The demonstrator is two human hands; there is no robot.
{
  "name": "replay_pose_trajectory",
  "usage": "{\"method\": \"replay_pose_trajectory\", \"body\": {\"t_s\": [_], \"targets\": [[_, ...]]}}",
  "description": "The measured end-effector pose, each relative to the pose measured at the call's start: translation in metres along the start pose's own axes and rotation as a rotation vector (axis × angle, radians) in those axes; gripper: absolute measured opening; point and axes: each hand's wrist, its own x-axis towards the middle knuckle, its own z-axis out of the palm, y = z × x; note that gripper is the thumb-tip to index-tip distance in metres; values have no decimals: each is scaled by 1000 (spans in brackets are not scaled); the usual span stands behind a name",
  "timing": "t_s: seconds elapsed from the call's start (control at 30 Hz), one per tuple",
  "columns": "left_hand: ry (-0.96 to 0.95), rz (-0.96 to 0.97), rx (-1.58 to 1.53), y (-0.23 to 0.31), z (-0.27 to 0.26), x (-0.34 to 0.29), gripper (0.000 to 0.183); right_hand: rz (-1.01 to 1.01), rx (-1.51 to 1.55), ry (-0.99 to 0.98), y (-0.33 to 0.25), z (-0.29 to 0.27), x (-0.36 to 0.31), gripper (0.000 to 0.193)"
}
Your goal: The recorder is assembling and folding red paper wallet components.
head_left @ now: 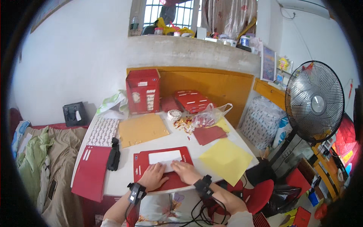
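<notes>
1. Left hand: palm down, fingers extended, thumb spread, gripping nothing; fingertips on white sheet
2. Right hand: fingers slightly bent at white sheet; grip cannot be told
3. White sheet: lies on red card, at near edge of surface

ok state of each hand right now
Left hand: open, resting on the white sheet.
Right hand: on the same sheet; whether it grips cannot be told.
</notes>
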Motion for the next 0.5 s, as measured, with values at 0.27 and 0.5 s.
{"method": "replay_pose_trajectory", "body": {"t_s": [0.27, 0.5], "targets": [[46, -7, 230, 14, -14, 14, 82, 248, 9, 135, 22, -13, 57, 21], [-130, -53, 65, -16, 14, 15, 87, 212, -142, 57, 32, 15, 42, 40]]}}
